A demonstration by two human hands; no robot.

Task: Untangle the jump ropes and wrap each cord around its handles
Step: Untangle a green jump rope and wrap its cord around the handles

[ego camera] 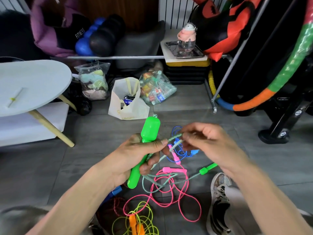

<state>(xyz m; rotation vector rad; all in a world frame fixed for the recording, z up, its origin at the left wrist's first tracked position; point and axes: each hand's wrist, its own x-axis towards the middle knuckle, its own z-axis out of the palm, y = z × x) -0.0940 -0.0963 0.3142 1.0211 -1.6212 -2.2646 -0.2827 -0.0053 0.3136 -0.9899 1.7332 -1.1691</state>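
My left hand (135, 158) has its grip clenched around a green handle (144, 150), fingers curled over the narrow middle of it. The fat end sticks up and away from my fist; the other end pokes out below my palm, toward my knees. My thumb lies along the handle's side, its tip pointing at my other hand.

My right hand (208, 143) is just beside it, fingertips pinching the pale green cord (174, 142). The cord runs between the two grips in short strands, then drops from under my left fingers down to the floor (84, 150). There it loops loosely and leads off to the second green handle (208, 168), which lies on the floor below my right wrist.

Under and beyond my right-hand grip a blue cord (176, 131) lies in tangled loops. Directly beneath both grips sit two pink handles (174, 154), one above the other, with the pink cord (186, 206) spreading in wide loops toward me. Closer still, below my left forearm, a yellow cord (144, 216) is coiled around orange handles (135, 224). A blue handle (116, 190) peeks out beside my left wrist, with a dark red cord (116, 206) near it.

My shoe (218, 200) rests on the floor under my right forearm.
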